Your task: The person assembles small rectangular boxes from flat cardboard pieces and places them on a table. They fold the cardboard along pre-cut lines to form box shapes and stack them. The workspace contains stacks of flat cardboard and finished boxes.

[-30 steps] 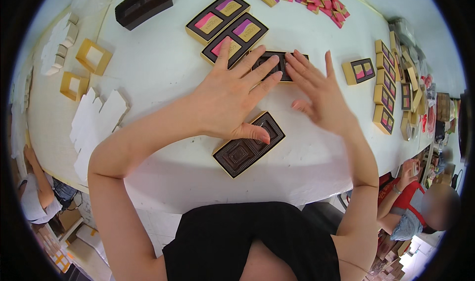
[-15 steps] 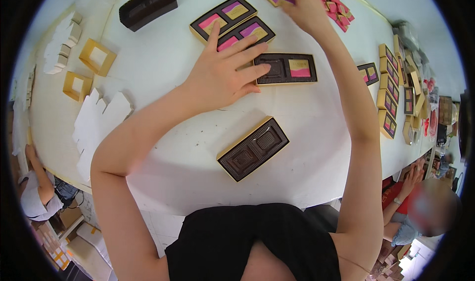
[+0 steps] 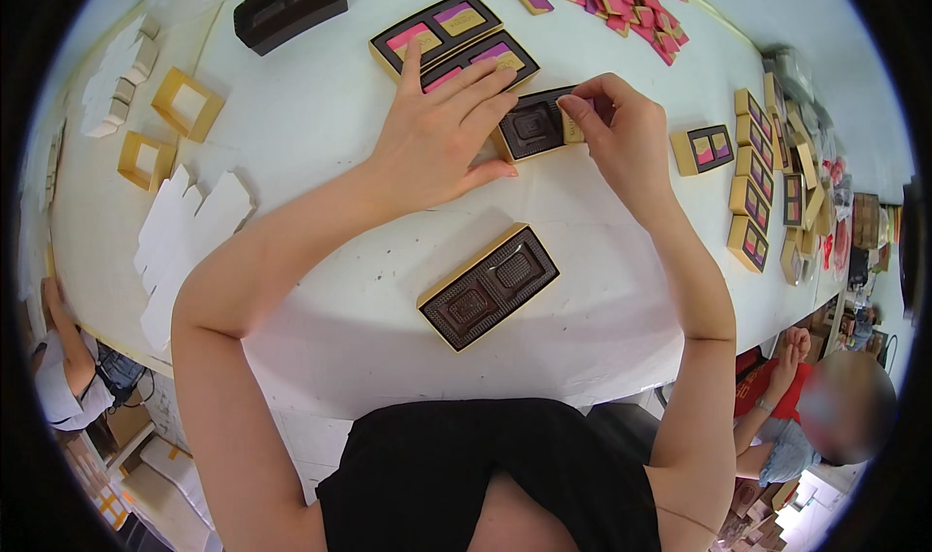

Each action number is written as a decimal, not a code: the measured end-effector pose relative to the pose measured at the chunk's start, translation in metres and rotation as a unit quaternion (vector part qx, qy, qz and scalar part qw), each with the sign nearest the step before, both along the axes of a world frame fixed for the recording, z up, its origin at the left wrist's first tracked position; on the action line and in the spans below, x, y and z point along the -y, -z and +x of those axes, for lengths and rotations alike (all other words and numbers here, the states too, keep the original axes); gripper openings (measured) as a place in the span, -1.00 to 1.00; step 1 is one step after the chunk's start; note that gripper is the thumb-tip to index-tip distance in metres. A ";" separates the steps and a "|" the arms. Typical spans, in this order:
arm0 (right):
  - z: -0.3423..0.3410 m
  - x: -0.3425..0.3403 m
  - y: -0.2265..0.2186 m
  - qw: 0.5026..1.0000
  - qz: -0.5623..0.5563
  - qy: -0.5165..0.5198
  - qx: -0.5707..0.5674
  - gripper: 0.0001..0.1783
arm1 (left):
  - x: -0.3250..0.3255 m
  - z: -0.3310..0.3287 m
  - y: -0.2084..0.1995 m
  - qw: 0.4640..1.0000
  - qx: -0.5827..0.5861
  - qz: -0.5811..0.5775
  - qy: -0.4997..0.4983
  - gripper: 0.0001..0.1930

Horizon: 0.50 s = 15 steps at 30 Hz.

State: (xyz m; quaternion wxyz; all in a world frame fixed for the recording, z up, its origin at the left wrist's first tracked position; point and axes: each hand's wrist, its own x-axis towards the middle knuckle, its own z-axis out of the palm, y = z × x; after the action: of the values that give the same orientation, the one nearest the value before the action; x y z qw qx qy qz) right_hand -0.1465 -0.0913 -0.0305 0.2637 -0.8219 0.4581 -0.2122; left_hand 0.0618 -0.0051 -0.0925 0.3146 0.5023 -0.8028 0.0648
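My left hand (image 3: 437, 139) lies flat with fingers stretched over a gold box (image 3: 482, 62) holding pink and purple wrapped squares. Its index fingertip reaches a pink square in the filled box (image 3: 437, 30) behind, and its thumb rests near the front box. My right hand (image 3: 626, 139) pinches a gold wrapped square (image 3: 575, 125) at the right compartment of that front box (image 3: 531, 125); the fingers partly hide it. The left compartment of its dark tray shows bare. Nearer to me sits another gold box (image 3: 490, 288) with a dark tray and two bare compartments.
A pile of pink and gold squares (image 3: 641, 13) lies at the far right. Filled boxes (image 3: 750, 178) form a row at right, beside a single box (image 3: 703, 149). Left are a stack of dark trays (image 3: 291, 8), gold sleeves (image 3: 187, 105) and white cartons (image 3: 184, 236). Two people sit beyond.
My right hand has come down from the far squares to the front box, a gold square between its fingers. My left hand has stayed nearly still.
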 end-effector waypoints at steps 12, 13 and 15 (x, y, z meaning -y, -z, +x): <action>-0.020 -0.011 -0.015 0.966 -0.112 -0.233 -0.018 -0.62 | -0.002 -0.002 -0.001 1.000 -0.004 -0.007 -0.003 -0.31; -0.021 -0.007 -0.009 0.923 -0.237 -0.299 -0.040 -0.57 | -0.002 -0.001 0.000 1.000 -0.002 -0.006 -0.005 -0.31; -0.022 0.001 0.000 0.878 -0.342 -0.322 -0.090 -0.61 | 0.000 0.000 0.000 1.000 0.000 -0.009 -0.005 -0.32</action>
State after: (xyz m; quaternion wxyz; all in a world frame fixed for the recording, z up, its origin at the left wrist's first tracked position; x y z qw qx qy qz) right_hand -0.1686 -0.0928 -0.0309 -0.0230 -0.9787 0.0886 -0.1840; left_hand 0.0613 -0.0053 -0.0927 0.3187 0.5036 -0.7996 0.0737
